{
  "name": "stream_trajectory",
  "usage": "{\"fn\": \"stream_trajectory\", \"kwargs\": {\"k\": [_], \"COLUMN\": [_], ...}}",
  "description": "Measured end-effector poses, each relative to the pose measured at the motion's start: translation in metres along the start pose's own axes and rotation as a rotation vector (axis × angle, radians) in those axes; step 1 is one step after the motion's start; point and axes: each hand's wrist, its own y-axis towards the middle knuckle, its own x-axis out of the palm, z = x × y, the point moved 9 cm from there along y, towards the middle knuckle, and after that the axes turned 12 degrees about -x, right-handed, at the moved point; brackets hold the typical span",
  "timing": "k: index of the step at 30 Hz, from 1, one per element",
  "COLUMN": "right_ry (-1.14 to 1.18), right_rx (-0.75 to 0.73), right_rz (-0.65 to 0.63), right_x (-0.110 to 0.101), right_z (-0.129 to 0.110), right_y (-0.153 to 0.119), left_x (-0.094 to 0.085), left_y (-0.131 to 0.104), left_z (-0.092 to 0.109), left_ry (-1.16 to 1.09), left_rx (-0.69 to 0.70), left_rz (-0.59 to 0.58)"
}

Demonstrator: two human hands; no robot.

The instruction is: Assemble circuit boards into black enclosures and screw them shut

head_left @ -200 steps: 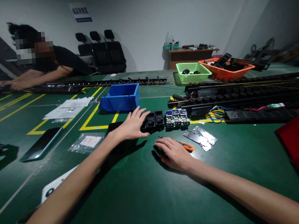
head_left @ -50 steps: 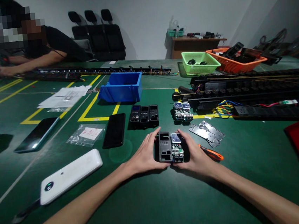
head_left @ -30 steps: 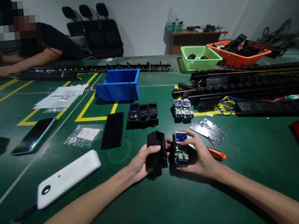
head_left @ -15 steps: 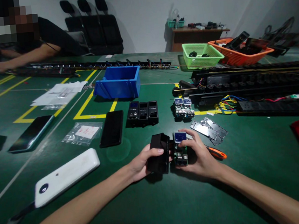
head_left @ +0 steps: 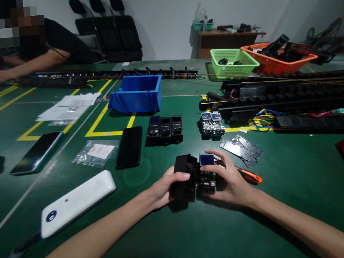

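Observation:
My left hand [head_left: 168,186] is closed around a black plastic housing [head_left: 181,181], thumb along its near side. Close to its right edge, my right hand [head_left: 230,178] grips a green circuit board [head_left: 208,178] with a small blue display at its top end. I cannot tell whether board and housing touch. Behind the right hand lies an orange-and-black handled tool [head_left: 251,175], partly covered by the fingers. Farther back are three black modules [head_left: 164,129] side by side and a pair of bare circuit boards [head_left: 212,124] with displays. Thin flat plates [head_left: 241,150] lie to their right.
A black phone [head_left: 128,147], a plastic bag [head_left: 95,153] and a white device [head_left: 77,203] lie leftward. Beyond stand a blue bin [head_left: 136,94], a green basket [head_left: 234,63] and an orange basket [head_left: 279,58]. Black rails with wires [head_left: 290,93] lie right. Another person [head_left: 57,42] works far left.
The circuit board and the black housing have come slightly closer together, and the housing is turned a little. Both hands keep their hold. The whole view has shifted slightly.

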Motion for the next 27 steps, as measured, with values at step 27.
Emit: {"fn": "stream_trajectory", "kwargs": {"k": [27], "right_ry": [-0.031], "right_rx": [-0.042], "right_rz": [-0.005], "right_x": [0.0], "right_z": [-0.003], "right_y": [-0.0001], "left_x": [0.0], "left_y": [-0.0005], "left_z": [0.0001], "left_ry": [-0.002], "left_rx": [-0.005], "left_rz": [0.026]}}
